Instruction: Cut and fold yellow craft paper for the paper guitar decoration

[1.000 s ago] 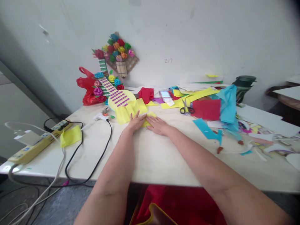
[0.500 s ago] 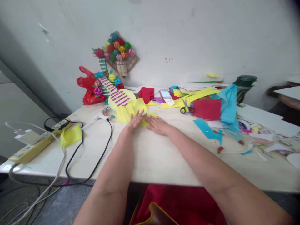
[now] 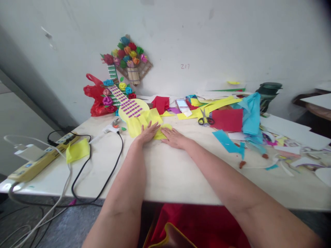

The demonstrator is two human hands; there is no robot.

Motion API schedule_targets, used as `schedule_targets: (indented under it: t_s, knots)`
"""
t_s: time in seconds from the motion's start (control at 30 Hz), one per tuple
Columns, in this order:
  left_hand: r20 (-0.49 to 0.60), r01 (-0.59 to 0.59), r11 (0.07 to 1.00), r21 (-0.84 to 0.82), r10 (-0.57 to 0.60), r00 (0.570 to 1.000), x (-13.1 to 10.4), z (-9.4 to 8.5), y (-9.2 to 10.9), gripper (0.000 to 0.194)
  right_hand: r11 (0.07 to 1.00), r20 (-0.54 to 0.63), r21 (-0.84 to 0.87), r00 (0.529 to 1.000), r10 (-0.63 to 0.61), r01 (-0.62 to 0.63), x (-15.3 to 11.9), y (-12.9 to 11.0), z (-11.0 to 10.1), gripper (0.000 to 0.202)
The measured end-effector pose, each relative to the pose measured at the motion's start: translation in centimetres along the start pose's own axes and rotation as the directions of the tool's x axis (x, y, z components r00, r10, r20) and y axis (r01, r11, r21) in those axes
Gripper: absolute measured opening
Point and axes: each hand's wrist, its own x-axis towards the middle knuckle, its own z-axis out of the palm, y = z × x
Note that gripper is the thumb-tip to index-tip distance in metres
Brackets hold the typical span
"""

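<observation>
Yellow and papery, by look: covering small yellow sheet (image 3: 158,135) on table (image 3: 178,175) with left hand (image 3: 147,133) and right hand (image 3: 175,137), both palm down; placed right of and nearer than guitar-shaped cutout (image 3: 134,107). Progress, judged from layout only: probably at flattening or smoothing; spread out on table, done so far; no finished shape visible in it, so shaping apparently not done; can't tell folds or layers, mostly hidden; can't tell how much work left. Finished-looking, behind and left of cutout: paper flowers (image 3: 122,86); loose and unshaped, overlapping near edge of cutout: larger yellow sheet (image 3: 136,125); also loose, well left of cutout and nearer: yellow piece (image 3: 78,151).

Left fingers: spread, laid over left part of small sheet, pinching nothing visible; close to larger sheet too, can't tell if touching it. Right fingers: nearly together, fairly flat, tips pointing toward left hand, resting over right part of small sheet. Between both sets of fingertips: yellow exposed; bit more showing just past right fingers, on far side. Untouched: glue gun (image 3: 111,128), left of cutout and nearer; scissors (image 3: 205,119), well right of cutout.
</observation>
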Motion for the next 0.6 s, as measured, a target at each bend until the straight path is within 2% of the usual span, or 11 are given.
schedule_targets:
  t_s: [0.23, 0.43, 0.6]
  knots:
    - [-0.003, 0.024, 1.0, 0.013, -0.024, 1.0, 0.3, 0.5, 0.1, 0.053, 0.999, -0.044, -0.005, 0.998, -0.038, 0.037, 0.0, 0.2, 0.1, 0.068]
    - [-0.003, 0.016, 0.997, 0.072, -0.016, 1.0, 0.7, 1.0, -0.3, 0.053, 0.997, -0.006, -0.049, 0.998, -0.06, 0.059, 0.1, 0.1, -0.1, 0.058]
    - [-0.056, 0.038, 0.991, 0.132, -0.031, 0.998, 1.2, 1.5, -0.8, 0.051, 0.995, 0.017, -0.065, 0.997, -0.073, 0.074, 0.4, 0.3, 0.2, 0.057]
